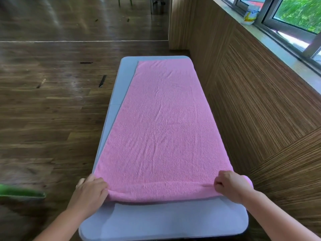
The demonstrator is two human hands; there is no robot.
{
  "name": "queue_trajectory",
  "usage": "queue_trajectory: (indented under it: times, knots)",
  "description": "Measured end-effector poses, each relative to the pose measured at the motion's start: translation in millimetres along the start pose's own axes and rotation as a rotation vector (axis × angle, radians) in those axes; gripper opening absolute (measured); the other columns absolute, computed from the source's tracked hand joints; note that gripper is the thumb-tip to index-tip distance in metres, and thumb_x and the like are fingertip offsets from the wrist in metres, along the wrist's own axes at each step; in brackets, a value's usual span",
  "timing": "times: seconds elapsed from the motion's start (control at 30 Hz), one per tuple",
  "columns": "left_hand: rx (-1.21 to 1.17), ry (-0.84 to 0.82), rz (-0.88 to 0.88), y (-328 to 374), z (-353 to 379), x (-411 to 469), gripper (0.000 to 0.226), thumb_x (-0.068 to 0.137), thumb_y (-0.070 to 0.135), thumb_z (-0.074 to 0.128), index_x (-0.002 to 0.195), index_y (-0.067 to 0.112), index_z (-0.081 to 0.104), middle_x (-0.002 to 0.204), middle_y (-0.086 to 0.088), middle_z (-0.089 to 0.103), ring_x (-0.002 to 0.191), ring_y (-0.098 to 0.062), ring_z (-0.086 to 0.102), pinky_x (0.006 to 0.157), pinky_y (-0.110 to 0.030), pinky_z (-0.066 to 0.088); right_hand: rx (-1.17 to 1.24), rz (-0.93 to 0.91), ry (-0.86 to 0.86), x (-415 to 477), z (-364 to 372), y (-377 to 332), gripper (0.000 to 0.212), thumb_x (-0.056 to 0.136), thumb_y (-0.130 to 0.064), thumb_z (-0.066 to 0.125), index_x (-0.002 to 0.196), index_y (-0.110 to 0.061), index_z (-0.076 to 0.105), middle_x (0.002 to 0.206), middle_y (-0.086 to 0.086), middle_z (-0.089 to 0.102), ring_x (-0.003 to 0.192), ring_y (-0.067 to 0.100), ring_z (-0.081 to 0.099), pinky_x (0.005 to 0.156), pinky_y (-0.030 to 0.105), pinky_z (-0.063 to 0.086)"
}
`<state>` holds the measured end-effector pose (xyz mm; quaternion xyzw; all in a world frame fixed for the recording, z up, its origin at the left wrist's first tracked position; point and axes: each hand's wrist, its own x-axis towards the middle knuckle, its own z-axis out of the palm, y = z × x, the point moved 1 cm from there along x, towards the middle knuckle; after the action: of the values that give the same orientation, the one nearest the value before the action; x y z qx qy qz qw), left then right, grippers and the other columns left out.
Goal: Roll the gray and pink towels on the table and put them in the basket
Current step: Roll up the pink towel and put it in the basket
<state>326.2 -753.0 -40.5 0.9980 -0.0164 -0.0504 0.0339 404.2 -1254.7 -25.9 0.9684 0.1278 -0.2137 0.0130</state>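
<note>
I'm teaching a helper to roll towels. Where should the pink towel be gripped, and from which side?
Grip the pink towel at its near short edge, one hand by each corner, coming from the near end, as the left hand and right hand do. It lies flat, lengthwise away from the viewer, and that edge is already curled over, so it should roll straight.

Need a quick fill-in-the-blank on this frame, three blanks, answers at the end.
1. The towel spread lengthwise on the table is ____ in colour.
2. The left hand and the right hand grip the towel at its ____ end, where a first turn of cloth is folded over.
3. The window is on the person's ____ side.

Missing words: pink; near; right.
</note>
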Motion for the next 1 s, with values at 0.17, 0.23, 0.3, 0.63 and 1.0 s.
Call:
queue_trajectory:
  times: [0.17,0.23,0.3,0.63,1.0]
  knots:
    - [0.031,0.117,-0.022,0.6,-10.1,24.7,0.007,0.081,0.029,0.065,0.077,0.031,0.071,0.082,0.011,0.047,0.08,-0.013,0.041,0.069,-0.034,0.039,0.063,0.055,0.081,15.5,-17.3,-7.8,0.027,0.098,-0.025,0.043,0.099,-0.027,0.07,0.1,-0.007,0.057,0.085,0.013,0.058,0.067,0.03,0.045]
    - [-0.02,0.108,-0.088,1.8,-8.3,30.2,0.011,0.083,0.02,0.071,0.087,0.029,0.073,0.084,0.009,0.049,0.078,-0.015,0.047,0.064,-0.033,0.045,0.171,0.127,0.16,17.7,-16.9,-7.2,0.023,0.097,-0.02,0.046,0.102,-0.024,0.068,0.102,-0.004,0.058,0.084,0.018,0.059,0.067,0.032,0.043]
    - [-0.119,0.122,-0.139,3.3,-2.6,27.6,0.018,0.089,0.014,0.065,0.098,0.028,0.07,0.093,0.009,0.056,0.081,-0.016,0.054,0.067,-0.035,0.049,0.262,0.136,0.239,14.0,-11.1,-5.3,0.021,0.095,-0.017,0.049,0.105,-0.024,0.066,0.105,-0.003,0.06,0.085,0.023,0.061,0.067,0.035,0.046]
    - [-0.081,0.06,-0.037,-6.1,6.3,8.5,0.038,0.074,0.018,0.07,0.108,0.034,0.07,0.11,0.018,0.065,0.108,-0.014,0.053,0.09,-0.044,0.048,0.034,-0.035,0.374,3.8,17.1,1.0,0.034,0.064,-0.016,0.084,0.092,-0.029,0.071,0.09,-0.011,0.07,0.088,0.022,0.063,0.078,0.042,0.053]
    - [-0.001,-0.026,-0.08,0.2,-20.3,18.4,0.022,0.09,0.031,0.053,0.068,0.032,0.057,0.07,0.017,0.048,0.077,-0.005,0.043,0.072,-0.026,0.035,0.074,-0.004,0.065,8.0,-8.0,-0.8,0.026,0.095,-0.037,0.042,0.099,-0.037,0.068,0.1,-0.012,0.065,0.093,0.008,0.051,0.075,0.033,0.05]
